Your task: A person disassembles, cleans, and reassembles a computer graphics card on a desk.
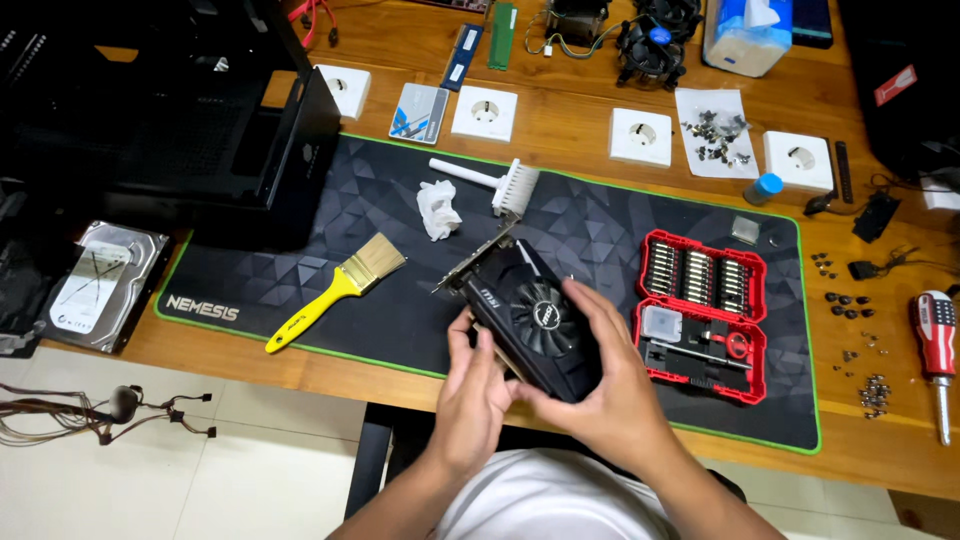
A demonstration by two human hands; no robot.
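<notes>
I hold a black graphics card (530,305) with a single round fan above the near edge of the dark desk mat (300,250). My left hand (470,395) grips its near left edge from below. My right hand (610,385) wraps its right end, fingers lying over the fan shroud. The card's metal bracket points up and left toward a white brush (495,183).
A yellow-handled paintbrush (330,292) and a crumpled tissue (437,208) lie on the mat at left. A red bit-set case (700,315) sits open at right. A black computer case (170,120), a hard drive (100,285), a screwdriver (937,350), loose screws (715,140) and white sockets surround the mat.
</notes>
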